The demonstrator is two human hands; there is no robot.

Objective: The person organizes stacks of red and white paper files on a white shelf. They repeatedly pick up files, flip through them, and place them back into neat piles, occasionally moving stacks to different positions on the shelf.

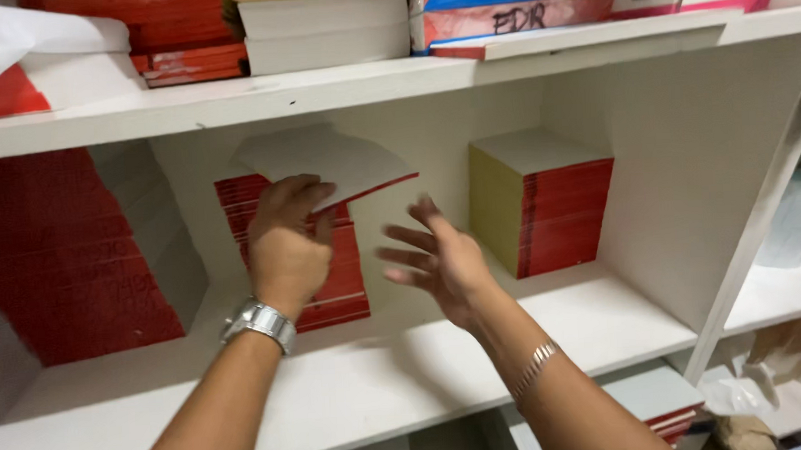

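My left hand (286, 243), with a silver watch on the wrist, grips a thin booklet with a grey cover and red edge (330, 163), holding it tilted above the middle stack of red booklets (342, 281) on the white shelf (353, 380). My right hand (438, 259), a thin bracelet on its wrist, hovers open beside that stack with fingers spread and holds nothing.
A tall red stack (64, 258) fills the shelf's left side and a shorter one with a yellow side (544, 205) stands at the right. The upper shelf (322, 89) carries more red and white booklets and a package. A white upright (761, 227) divides off another bay at the right.
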